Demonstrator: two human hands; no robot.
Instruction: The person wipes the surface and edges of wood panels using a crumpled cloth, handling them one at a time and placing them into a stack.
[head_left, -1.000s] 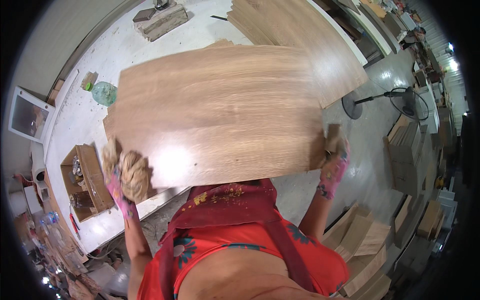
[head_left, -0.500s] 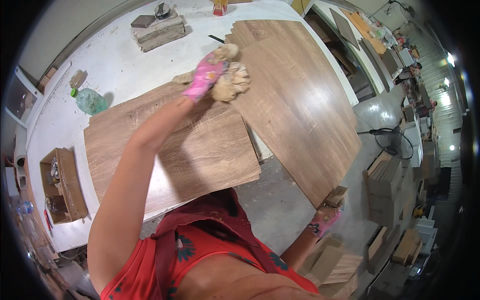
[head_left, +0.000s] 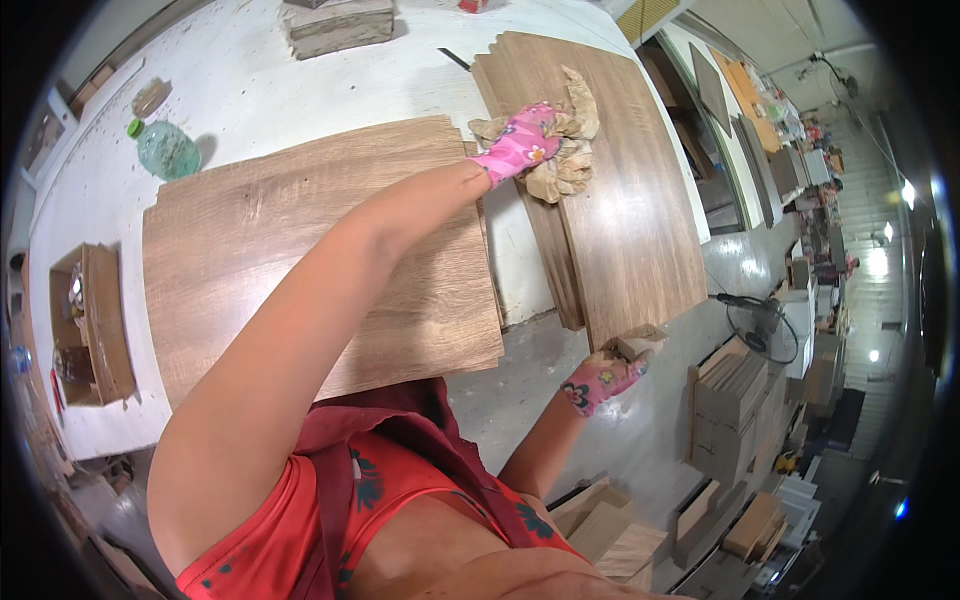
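My left hand (head_left: 525,142), in a pink flowered glove, is closed on a crumpled beige rag (head_left: 566,172). The rag rests on the left edge of a wood-grain panel (head_left: 640,235), which lies over a stack of similar panels (head_left: 545,245) on the right. My right hand (head_left: 603,383), in a matching glove, is at the panel's near end. Its fingers are wrapped round a small pale block (head_left: 640,343); whether they also touch the panel cannot be told. A second stack of wood-grain panels (head_left: 300,250) sits left of the first, partly behind my left arm.
The white table (head_left: 270,110) carries a green-capped bottle (head_left: 168,150), a cardboard box (head_left: 105,325) of small items and a grey block (head_left: 342,27). On the floor at right stand a fan (head_left: 762,325) and stacked boards (head_left: 725,410). A dark strip (head_left: 454,59) lies near the right stack.
The upper panel has swung from a slant to lie nearly in line with the right stack. My left hand and rag have moved right with it; my right hand has come left and up.
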